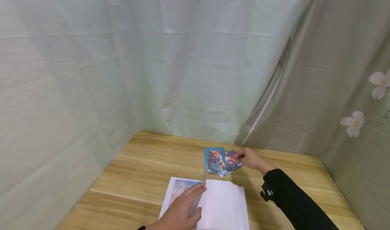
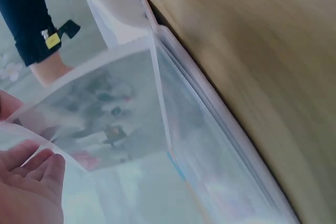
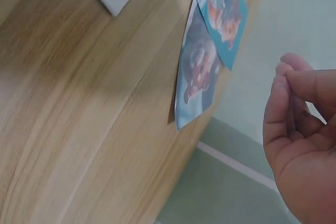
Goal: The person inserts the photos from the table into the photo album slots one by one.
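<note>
Photo album (image 1: 226,206) lies spread on the surface (image 1: 143,162), at the near side of the head view, an animal picture (image 1: 181,186) in its left page and a white page at right. One clear sleeve leaf (image 2: 113,114) stands raised between the pages.

Left hand (image 1: 181,208): pinches this leaf along its edge.

Just beyond the album's far edge lie overlapping picture cards: a teal hamster card (image 1: 215,160) on top and a darker card (image 3: 198,77) partly beneath. Any further cards underneath cannot be counted.

Right hand (image 1: 250,159): thumb and fingertips meet. The head view sets them over the darker card; the right wrist view shows them apart from it, with nothing visible in the pinch.

Recommended handling: hold the leaf lightly, since thin plastic is likely to crease under a hard pinch. Take the darker card by its exposed outer edge, not its printed face. Slide it out level, so that the teal card is not dragged along.

Behind the surface hangs a pale curtain (image 1: 195,70).
</note>
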{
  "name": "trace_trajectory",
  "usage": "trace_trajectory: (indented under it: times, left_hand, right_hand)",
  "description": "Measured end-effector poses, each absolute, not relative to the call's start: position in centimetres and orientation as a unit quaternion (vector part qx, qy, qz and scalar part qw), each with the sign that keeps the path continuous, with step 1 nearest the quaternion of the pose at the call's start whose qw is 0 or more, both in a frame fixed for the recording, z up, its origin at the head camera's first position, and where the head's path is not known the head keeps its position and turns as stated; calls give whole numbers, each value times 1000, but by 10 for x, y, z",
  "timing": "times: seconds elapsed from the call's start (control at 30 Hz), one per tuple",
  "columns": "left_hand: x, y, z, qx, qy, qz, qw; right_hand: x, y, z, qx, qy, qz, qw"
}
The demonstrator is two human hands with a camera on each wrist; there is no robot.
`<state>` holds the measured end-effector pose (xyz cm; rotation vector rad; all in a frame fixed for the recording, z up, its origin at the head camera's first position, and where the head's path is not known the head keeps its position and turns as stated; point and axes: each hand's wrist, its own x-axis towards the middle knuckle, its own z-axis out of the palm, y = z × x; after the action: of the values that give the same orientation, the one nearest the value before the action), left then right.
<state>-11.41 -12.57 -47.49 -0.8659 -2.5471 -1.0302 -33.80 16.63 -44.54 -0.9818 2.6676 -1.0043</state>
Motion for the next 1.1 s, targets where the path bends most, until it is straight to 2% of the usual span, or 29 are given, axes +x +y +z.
trace_trajectory:
  times: [0.53, 0.87, 1.1]
  left_hand:
    - [-100, -167, -483, -212, -900, -298, 237]
    - [-99, -174, -485, -170, -937, -252, 171]
    - [-98, -178, -495, -158, -953, -235, 111]
  right_hand:
    - [-352, 178, -456, -204, 924, -324, -3]
    - [-359, 170, -469, -146, 946, -289, 24]
    - [-365, 165, -482, -143, 957, -250, 10]
